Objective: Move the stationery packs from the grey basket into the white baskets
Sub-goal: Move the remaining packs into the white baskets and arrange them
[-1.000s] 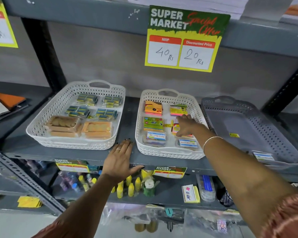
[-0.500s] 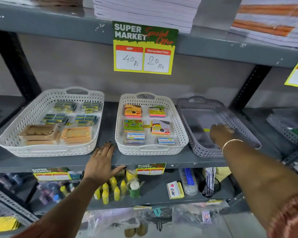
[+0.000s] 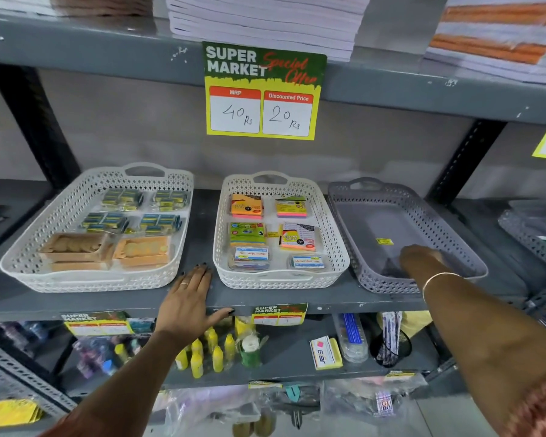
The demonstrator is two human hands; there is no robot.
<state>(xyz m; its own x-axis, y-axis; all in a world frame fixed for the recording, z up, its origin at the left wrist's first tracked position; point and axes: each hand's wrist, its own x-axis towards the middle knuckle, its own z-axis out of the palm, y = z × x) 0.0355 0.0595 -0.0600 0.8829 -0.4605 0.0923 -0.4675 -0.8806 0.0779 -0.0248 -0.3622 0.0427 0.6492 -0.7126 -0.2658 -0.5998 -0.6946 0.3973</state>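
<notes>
The grey basket [image 3: 423, 209] stands at the right of the middle shelf, with a small yellow sticker [image 3: 384, 241] on its floor. My right hand [image 3: 420, 258] reaches down into its front part; the fingers point away and what lies under them is hidden. The middle white basket [image 3: 281, 279] holds several sticky-note packs [image 3: 246, 205] and two clear boxes [image 3: 308, 261]. The left white basket [image 3: 22, 263] holds several small green packs [image 3: 122, 198] and two tan boxes [image 3: 73, 247]. My left hand [image 3: 189, 298] lies flat on the shelf edge between the white baskets, fingers apart.
A price sign [image 3: 262, 93] hangs from the upper shelf, with paper stacks [image 3: 265, 20] above it. The shelf below carries yellow bottles [image 3: 208, 351], an eraser box [image 3: 325, 353] and other goods. Another grey basket [image 3: 533, 234] sits at far right.
My right hand left the middle white basket and went right into the grey basket, sinking toward its front. My left hand stayed on the shelf edge. The view swung right.
</notes>
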